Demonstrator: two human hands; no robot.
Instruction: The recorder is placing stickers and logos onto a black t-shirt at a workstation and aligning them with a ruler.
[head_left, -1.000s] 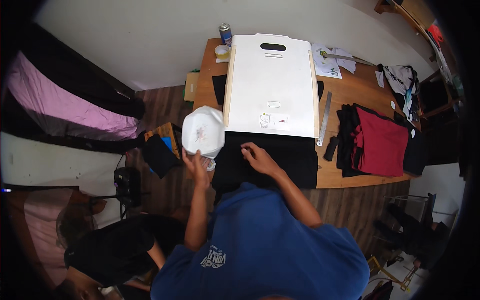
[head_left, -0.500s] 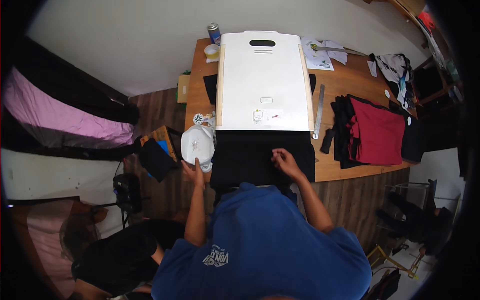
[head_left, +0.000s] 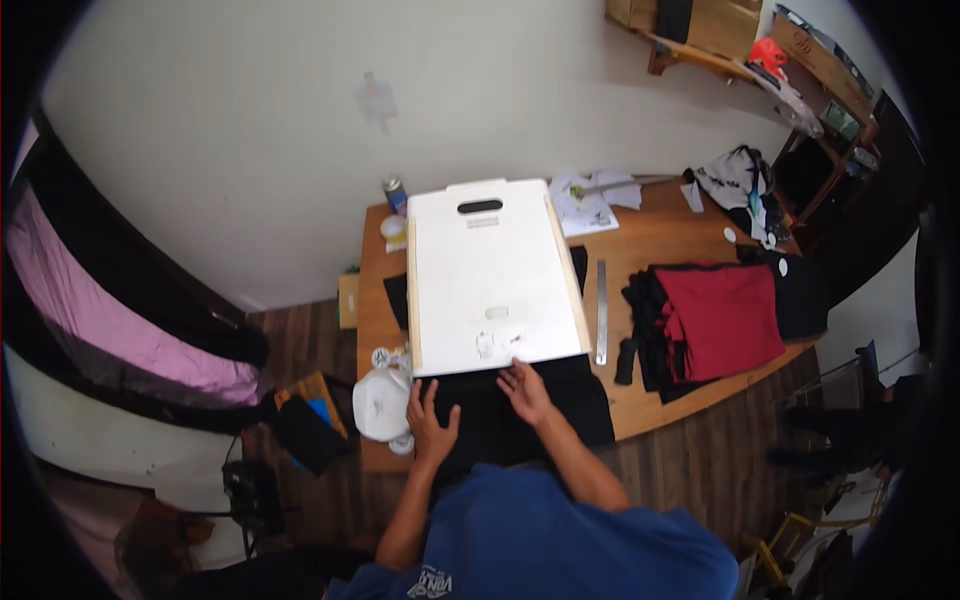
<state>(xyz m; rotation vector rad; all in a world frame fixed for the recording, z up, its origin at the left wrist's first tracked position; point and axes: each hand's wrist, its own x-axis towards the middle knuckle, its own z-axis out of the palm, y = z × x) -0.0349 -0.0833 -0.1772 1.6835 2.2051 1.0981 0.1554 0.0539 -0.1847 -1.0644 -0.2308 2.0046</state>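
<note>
A large white board (head_left: 490,270) with a handle slot and wooden side strips lies on a black garment (head_left: 488,425), which shows below the board's near edge. My left hand (head_left: 432,425) is over the garment near the board's near left corner, its fingers spread and holding nothing. Close to the middle of that near edge, my right hand (head_left: 525,392) has its fingers apart; whether the fingertips touch the board I cannot tell. A white plastic container (head_left: 381,405) stands left of my left hand, with round white stickers (head_left: 381,357) just behind it.
On the wooden table (head_left: 620,245), a steel ruler (head_left: 601,310) lies right of the board. Farther right is a stack of red and black folded fabric (head_left: 725,320). A spray can (head_left: 395,193) and a roll of tape (head_left: 394,231) stand at the back left; printed sheets (head_left: 590,210) lie at the back.
My left hand has left the white container and moved right, over the garment. My right hand has come up to the board's near edge and its fingers have opened. The view has tilted up.
</note>
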